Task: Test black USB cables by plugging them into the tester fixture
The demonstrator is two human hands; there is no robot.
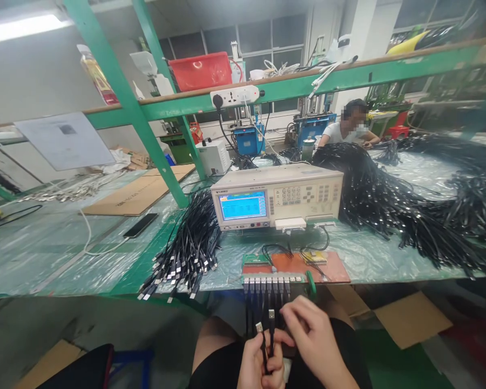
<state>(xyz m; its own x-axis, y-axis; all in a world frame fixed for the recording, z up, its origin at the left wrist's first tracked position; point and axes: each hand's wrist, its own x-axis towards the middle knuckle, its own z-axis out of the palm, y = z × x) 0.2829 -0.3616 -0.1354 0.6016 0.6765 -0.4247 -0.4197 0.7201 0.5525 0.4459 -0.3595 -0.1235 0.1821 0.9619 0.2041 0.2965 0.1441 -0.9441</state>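
Left hand (253, 359): bottom centre, closed on two black USB cables (271, 320), held near upright.
Right hand (314, 336): just right of it, curled; cannot tell whether holding anything.
Front edge of the worktop (93, 273): just beyond both hands, lined at centre with cable plugs (264, 285) in a fixture board (335, 266).
Worktop: plastic-covered, bearing a boxy tester (278, 197) at centre between cable bundles (196, 232), with room left toward a phone (141, 226).
Room: crossed by a green shelf beam (178, 110), with a person (332, 132) beyond at upper right.

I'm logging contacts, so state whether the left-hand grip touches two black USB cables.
Touching: the head view shows the left-hand grip closed around both black USB cables, plugs protruding.
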